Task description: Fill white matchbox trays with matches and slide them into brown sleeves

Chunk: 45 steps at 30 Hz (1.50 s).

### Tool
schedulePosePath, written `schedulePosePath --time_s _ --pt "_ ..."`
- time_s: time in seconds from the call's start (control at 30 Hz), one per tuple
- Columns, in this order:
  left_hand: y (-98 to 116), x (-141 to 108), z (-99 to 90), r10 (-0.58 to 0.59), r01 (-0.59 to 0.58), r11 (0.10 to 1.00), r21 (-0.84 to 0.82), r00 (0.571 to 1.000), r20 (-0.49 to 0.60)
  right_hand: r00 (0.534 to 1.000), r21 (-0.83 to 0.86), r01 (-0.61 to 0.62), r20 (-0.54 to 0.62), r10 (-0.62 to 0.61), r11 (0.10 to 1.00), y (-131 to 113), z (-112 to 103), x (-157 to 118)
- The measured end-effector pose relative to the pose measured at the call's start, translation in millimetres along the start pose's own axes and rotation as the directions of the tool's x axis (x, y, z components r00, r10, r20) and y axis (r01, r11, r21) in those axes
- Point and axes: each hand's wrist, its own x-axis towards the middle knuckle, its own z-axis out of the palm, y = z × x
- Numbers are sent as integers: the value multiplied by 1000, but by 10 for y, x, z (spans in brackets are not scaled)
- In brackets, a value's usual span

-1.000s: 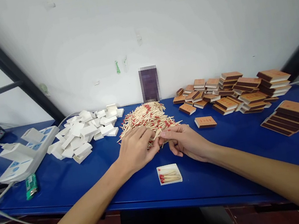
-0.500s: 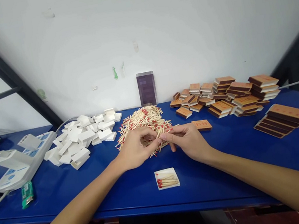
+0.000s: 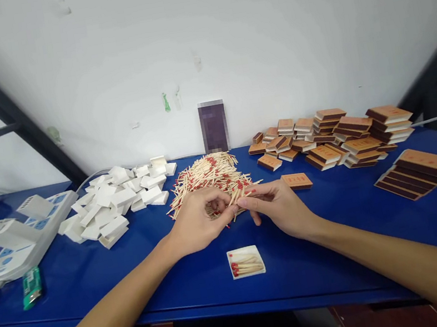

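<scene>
Person's left hand (image 3: 198, 220) and right hand (image 3: 281, 206) pinch matches (image 3: 234, 197), thumbs against fingers, at the match pile (image 3: 207, 175), beyond a part-filled white tray (image 3: 254, 250).

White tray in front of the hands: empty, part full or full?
Part full: matches lie in the white tray, with bare white showing toward its far side.

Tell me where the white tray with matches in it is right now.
The white tray is at the lower middle of the head view, lying on the blue table between its front edge and the match pile.
</scene>
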Motion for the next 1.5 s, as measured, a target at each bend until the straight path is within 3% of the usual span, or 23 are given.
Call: schedulePosePath --time_s 0.23,0.67,1.1,1.5 --pt "15 -64 -6 -31 31 999 -15 999 -15 999 25 -5 54 4 1000 -48 18 -16" --pt "-3 -50 26 -252 267 904 -335 964 90 992 94 14 120 -26 995 -8 4 -2" --pt "30 -43 84 -303 300 856 -421 951 61 996 76 -37 87 31 996 0 13 25" --pt "15 -37 58 -304 310 843 -439 949 87 998 -9 41 48 -41 999 -6 61 -26"
